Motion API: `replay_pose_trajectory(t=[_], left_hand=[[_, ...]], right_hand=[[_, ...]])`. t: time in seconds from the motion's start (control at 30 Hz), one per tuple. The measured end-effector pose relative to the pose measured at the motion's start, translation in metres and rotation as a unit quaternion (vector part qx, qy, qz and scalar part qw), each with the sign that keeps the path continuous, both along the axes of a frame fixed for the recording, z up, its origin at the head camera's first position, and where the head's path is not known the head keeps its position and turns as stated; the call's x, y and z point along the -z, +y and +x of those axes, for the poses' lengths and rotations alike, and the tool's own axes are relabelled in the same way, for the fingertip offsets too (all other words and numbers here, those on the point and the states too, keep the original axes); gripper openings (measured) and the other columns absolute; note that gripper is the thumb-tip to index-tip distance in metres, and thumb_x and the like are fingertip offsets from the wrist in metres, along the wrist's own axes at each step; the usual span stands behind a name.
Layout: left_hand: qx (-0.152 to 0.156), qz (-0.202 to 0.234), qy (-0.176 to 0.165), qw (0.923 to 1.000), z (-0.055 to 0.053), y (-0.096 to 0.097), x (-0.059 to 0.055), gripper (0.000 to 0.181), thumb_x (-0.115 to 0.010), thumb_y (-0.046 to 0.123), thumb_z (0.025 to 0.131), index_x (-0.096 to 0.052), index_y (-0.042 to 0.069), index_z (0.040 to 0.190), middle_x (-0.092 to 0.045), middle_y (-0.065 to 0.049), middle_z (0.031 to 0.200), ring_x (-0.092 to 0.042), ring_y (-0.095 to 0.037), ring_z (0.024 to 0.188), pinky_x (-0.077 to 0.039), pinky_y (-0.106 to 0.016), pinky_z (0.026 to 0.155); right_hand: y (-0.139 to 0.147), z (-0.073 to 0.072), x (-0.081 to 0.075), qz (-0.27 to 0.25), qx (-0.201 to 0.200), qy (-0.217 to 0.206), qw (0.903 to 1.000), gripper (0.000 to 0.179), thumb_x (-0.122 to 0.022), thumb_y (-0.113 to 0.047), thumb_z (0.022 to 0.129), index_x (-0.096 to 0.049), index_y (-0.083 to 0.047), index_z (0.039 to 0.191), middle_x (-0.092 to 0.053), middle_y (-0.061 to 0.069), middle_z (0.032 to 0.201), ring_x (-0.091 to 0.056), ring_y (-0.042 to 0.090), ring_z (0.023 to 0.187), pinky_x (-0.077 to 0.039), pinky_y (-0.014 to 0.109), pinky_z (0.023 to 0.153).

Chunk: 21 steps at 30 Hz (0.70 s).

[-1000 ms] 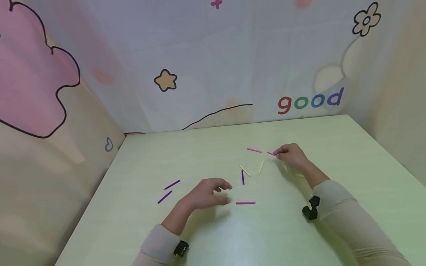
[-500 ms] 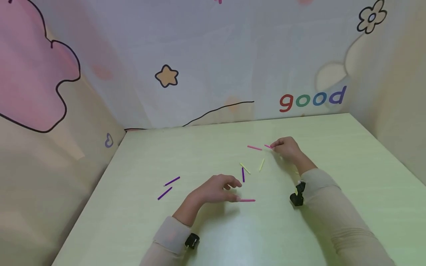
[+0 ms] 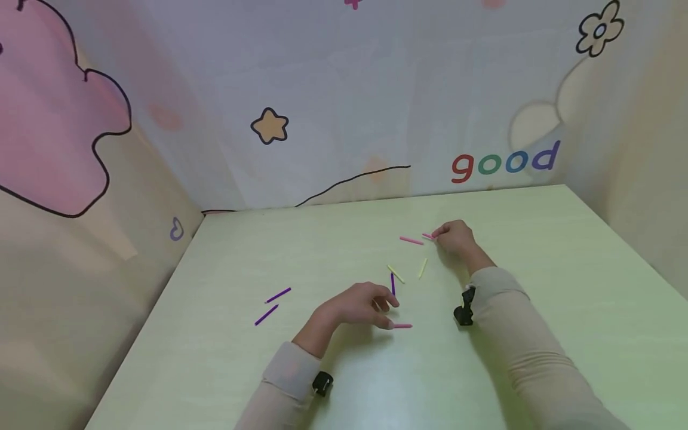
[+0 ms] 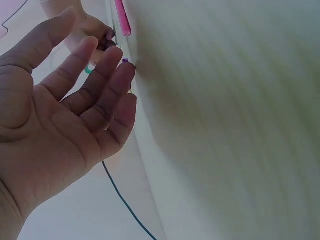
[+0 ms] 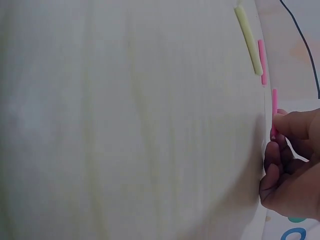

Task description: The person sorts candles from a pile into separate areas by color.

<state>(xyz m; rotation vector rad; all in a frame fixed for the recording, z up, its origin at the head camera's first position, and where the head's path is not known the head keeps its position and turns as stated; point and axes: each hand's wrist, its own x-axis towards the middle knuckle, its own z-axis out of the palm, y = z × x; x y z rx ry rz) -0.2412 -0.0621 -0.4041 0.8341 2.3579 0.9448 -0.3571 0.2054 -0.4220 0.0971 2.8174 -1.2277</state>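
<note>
My right hand [image 3: 457,237] pinches a thin pink stick [image 5: 274,102] between thumb and fingertips, low over the far part of the table. Just left of it lies a second pink stick [image 3: 411,240]. My left hand [image 3: 360,306] hovers nearer the front, its fingers loosely bent and apart, with nothing in the palm. Its thumb tip overlaps the left end of a third pink stick [image 3: 404,326] in the head view. Beyond the left fingertips a purple stick [image 3: 393,282] meets a yellow stick [image 3: 396,274]. Another yellow stick [image 3: 423,268] lies between the hands.
Two purple sticks, one [image 3: 278,295] behind the other [image 3: 266,315], lie on the left of the pale green table [image 3: 242,257]. A printed cloth backdrop [image 3: 344,107] stands along the far edge and both sides.
My right hand has shifted left and away with its pink stick, towards the other far pink one. My left hand has moved right, up to the near pink stick.
</note>
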Motion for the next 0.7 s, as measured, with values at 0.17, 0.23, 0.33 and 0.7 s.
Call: replay_pose_trajectory(t=[0.17,0.23,0.33,0.7], left_hand=[[0.008,-0.021,-0.001,0.9998,-0.003,0.005,0.001,0.031,-0.077,0.015,0.075,-0.066,0.011,0.104,-0.061,0.003,0.085,-0.055,-0.008,0.078,-0.044,-0.023,0.07],[0.009,-0.029,-0.003,0.9995,-0.003,0.006,0.001,0.031,-0.077,0.013,0.075,-0.066,0.011,0.103,-0.06,0.003,0.081,-0.055,-0.009,0.075,-0.044,-0.023,0.068],[0.008,-0.036,-0.008,0.9993,-0.004,0.007,0.002,0.029,-0.077,0.011,0.075,-0.067,0.01,0.102,-0.06,0.003,0.078,-0.054,-0.01,0.072,-0.042,-0.023,0.066],[0.007,-0.082,-0.002,0.9966,-0.004,0.017,0.005,0.018,-0.075,0.006,0.075,-0.066,0.013,0.089,-0.051,0.002,0.076,-0.046,-0.01,0.072,-0.038,-0.022,0.064]], right_hand=[[-0.002,0.001,0.003,0.019,0.0,0.023,0.9996,0.024,-0.05,-0.003,0.084,-0.067,0.006,0.098,-0.061,0.017,0.097,-0.048,0.027,0.088,-0.038,0.029,0.067],[-0.002,0.001,0.003,0.025,-0.003,0.029,0.9993,0.024,-0.051,-0.003,0.083,-0.067,0.007,0.098,-0.061,0.018,0.097,-0.049,0.028,0.089,-0.039,0.03,0.069],[-0.001,0.001,0.003,0.027,-0.007,0.027,0.9992,0.023,-0.051,-0.003,0.083,-0.067,0.007,0.097,-0.061,0.018,0.096,-0.049,0.029,0.089,-0.039,0.032,0.071],[0.001,0.001,0.006,0.029,-0.018,0.021,0.9992,0.022,-0.052,-0.004,0.085,-0.066,0.006,0.098,-0.061,0.016,0.095,-0.049,0.028,0.086,-0.039,0.032,0.069]])
